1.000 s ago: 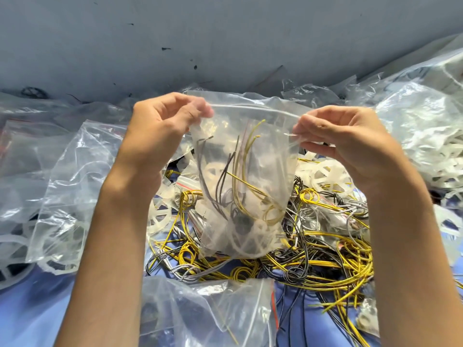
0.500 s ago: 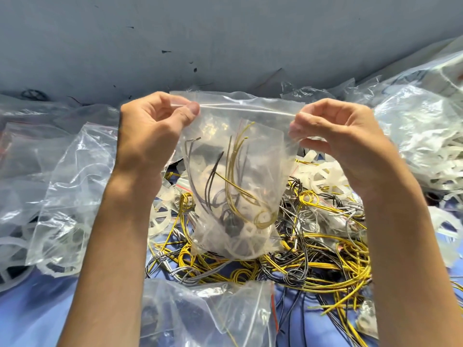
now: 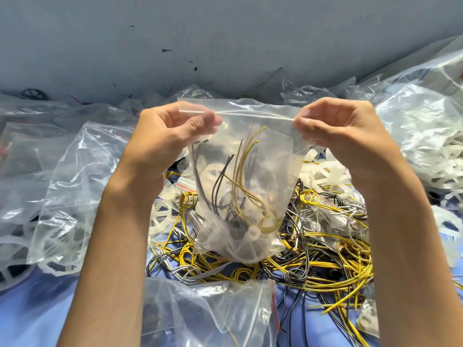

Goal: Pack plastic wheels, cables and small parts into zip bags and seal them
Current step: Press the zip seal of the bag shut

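I hold a clear zip bag [image 3: 271, 156] up in front of me above the pile. Inside it lie yellow, black and grey cables and a white plastic wheel [image 3: 246, 242] at the bottom. My left hand [image 3: 172, 136] pinches the zip strip near its left end. My right hand [image 3: 338, 128] pinches the strip at the bag's right corner. The strip runs taut between the two hands. Below the bag lies a tangle of loose yellow and black cables [image 3: 325, 266], with loose white wheels [image 3: 328, 175] to the right.
Filled clear bags [image 3: 67, 196] are heaped at the left, and a large bag of white wheels [image 3: 426, 136] sits at the right. Another clear bag [image 3: 208, 314] lies in front near me. A grey wall rises behind. The surface underneath is blue.
My left hand slid leftward along the zip strip and the bag rose slightly. My right hand kept its pinch at the right corner.
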